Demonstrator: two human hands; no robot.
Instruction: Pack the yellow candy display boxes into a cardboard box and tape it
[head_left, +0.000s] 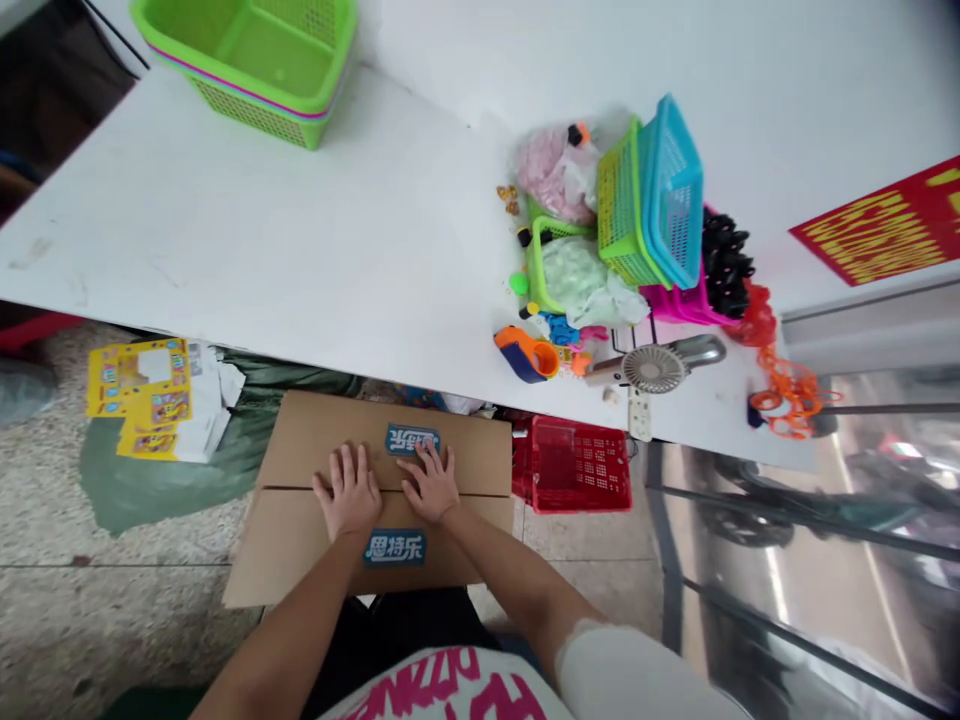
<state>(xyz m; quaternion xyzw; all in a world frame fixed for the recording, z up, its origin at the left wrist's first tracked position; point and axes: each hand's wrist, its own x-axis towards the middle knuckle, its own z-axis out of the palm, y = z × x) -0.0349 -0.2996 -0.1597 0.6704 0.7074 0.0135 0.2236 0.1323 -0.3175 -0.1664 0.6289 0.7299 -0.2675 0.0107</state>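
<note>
A brown cardboard box (300, 550) with blue printed labels lies just below the table edge, in front of my body. Its two top flaps meet along a dark seam. My left hand (350, 495) rests flat across that seam on the left half, fingers spread. To the right, my right hand (431, 485) also presses flat on the box top, with its fingertips over the upper blue label (401, 440). Neither hand grips anything. The lower blue label (394, 547) shows between my forearms.
A white table (360, 250) spans the view, with stacked green baskets (255, 60) at the upper left. Blue and green baskets (660, 200), bagged parts and a small fan (652, 369) crowd its right side. A red crate (581, 465) and yellow printed cards (142, 390) are below the edge.
</note>
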